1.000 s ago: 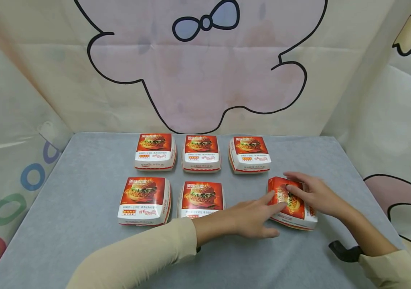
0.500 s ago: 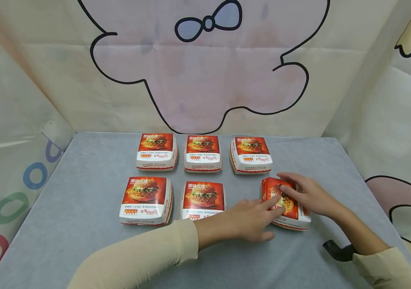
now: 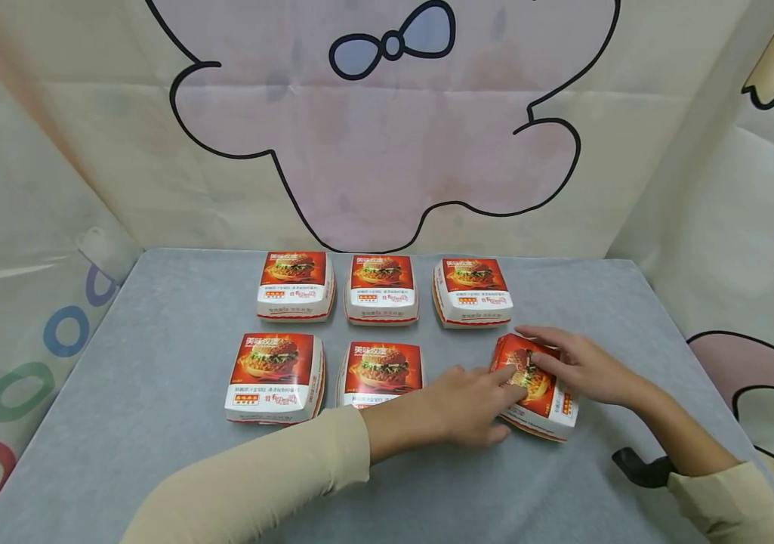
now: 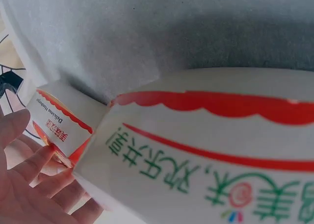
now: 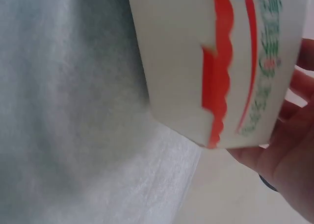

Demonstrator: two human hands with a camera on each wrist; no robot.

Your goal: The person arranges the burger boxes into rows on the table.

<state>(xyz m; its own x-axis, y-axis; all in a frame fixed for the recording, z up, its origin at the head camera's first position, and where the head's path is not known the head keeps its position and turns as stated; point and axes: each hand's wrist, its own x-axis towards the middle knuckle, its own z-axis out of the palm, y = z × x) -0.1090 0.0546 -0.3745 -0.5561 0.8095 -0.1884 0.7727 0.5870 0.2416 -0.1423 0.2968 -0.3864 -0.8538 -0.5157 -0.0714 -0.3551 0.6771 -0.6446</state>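
A red-and-white burger box [image 3: 536, 378] with a hamburger picture sits askew on the cloth, front right. My right hand [image 3: 584, 366] holds it from the right, thumb on the lid and fingers over the far side. At its left edge, the extended fingers of my left hand [image 3: 471, 408] touch the lid. The front middle burger box [image 3: 384, 370] is partly covered by my left forearm. In the left wrist view, that box's white side [image 4: 206, 150] looms close, with the askew box beyond by my fingers. In the right wrist view, my fingers lie along the held box [image 5: 196, 62].
Three matching burger boxes line the back: left [image 3: 294, 287], middle [image 3: 380, 291] and right [image 3: 473, 293]. Another burger box [image 3: 274, 378] stands front left. A grey cloth [image 3: 121, 378] covers the table, with printed curtains [image 3: 387, 151] behind and at the sides.
The front right burger box has slid a little left and turned clockwise, and both hands have moved left with it. The other boxes stay in place; the view shifts slightly.
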